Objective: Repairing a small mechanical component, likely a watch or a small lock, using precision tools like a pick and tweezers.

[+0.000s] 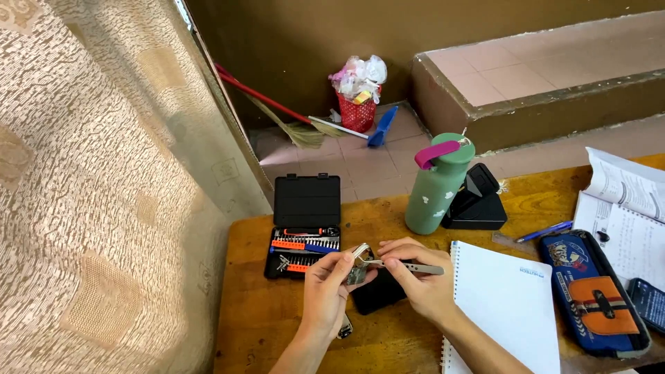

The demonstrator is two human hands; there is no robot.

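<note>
We saw the left hand (325,287) pinching a small silvery metal part (359,262) between thumb and fingers, held up just above the wooden table (277,325). The right hand (419,280) gripped a pair of metal tweezers (409,266), their tip touching the small part; the tweezers lay roughly level, the blunt end pointing right. Under both hands lay a flat black object (377,292) on the table, partly hidden, so we could not tell what it was.

Just left of the hands stood an open black tool case (305,225), its lid propped back and rows of orange and blue bits showing. Behind the hands stood a green bottle (436,187) with a pink loop handle, touching or just beside a black box (478,201). To the right lay a white spiral notebook (509,305), a blue pen (547,230), a dark blue pencil case (596,294) and an open book (627,208). On the floor beyond stood a red basket (357,111) beside a broom (277,114).
</note>
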